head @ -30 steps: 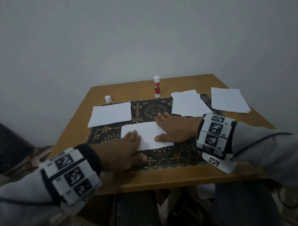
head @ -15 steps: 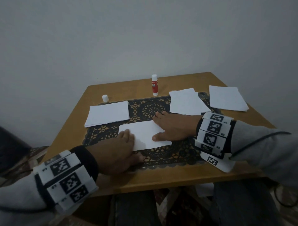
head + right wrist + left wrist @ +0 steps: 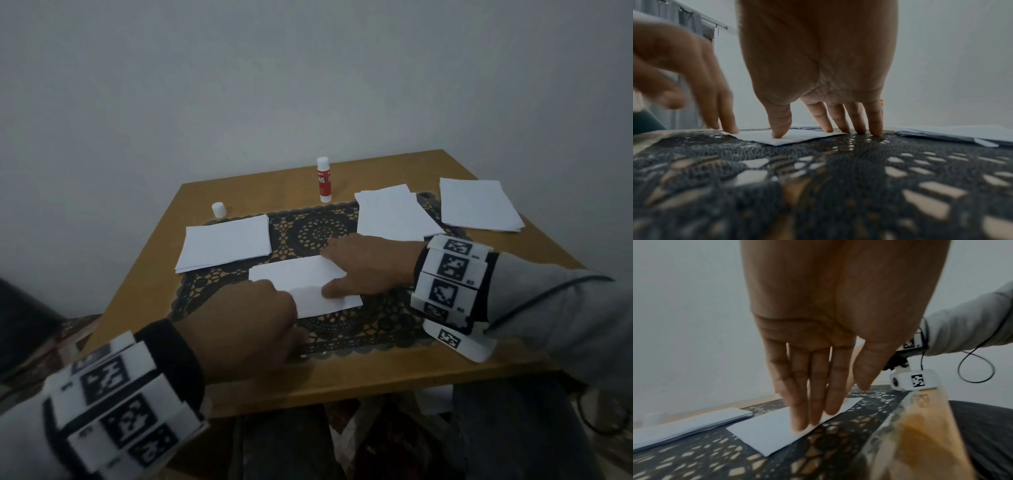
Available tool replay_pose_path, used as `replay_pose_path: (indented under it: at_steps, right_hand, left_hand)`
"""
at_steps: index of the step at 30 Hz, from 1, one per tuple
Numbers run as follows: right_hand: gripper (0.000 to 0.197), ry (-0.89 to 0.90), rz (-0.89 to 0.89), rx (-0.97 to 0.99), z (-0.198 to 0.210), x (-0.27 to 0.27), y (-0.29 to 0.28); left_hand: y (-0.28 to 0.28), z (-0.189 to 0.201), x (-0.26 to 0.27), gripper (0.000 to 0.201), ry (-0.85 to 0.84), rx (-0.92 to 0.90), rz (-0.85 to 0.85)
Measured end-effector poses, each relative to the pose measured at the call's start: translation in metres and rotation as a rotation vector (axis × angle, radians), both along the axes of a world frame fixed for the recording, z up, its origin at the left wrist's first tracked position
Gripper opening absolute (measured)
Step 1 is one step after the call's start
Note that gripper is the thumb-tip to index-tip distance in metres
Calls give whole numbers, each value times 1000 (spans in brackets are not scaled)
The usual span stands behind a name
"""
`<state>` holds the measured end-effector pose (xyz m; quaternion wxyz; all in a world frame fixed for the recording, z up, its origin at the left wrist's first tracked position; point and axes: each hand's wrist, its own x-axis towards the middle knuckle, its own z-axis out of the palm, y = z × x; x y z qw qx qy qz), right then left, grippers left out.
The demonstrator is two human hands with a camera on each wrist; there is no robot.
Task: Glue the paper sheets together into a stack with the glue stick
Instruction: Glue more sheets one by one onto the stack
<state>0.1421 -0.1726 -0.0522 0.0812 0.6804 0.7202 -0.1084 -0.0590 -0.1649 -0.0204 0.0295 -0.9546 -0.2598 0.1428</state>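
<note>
Glue stick (image 3: pixel 324 179) stands beyond the doily (image 3: pixel 310 236), among paper piles (image 3: pixel 226 241)

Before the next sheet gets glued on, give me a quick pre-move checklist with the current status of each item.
1. Centre sheet lies flat on the lace mat: ok.
2. Right hand pins the sheet, thumb pressing on it: ok.
3. Left hand is free for a pick, straight fingers on the sheet's near edge: ok.
4. Glue stick upright and unobstructed at the table's far edge: ok.
5. Glue stick uncapped, cap standing apart: ok.
6. Glue already spread on the centre sheet: cannot tell.
</note>
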Motion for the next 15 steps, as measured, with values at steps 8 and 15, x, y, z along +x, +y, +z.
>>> replay_pose_path:
  at_steps: [8,15]
  right_hand:
    - [47,75,-16,120,1,3,1]
    - [54,92,-1,136,-2,4,3]
  left_hand:
    - [64,-13,14,79,-70,-194,219]
    - [87,-13,17,89,-37,-232,269]
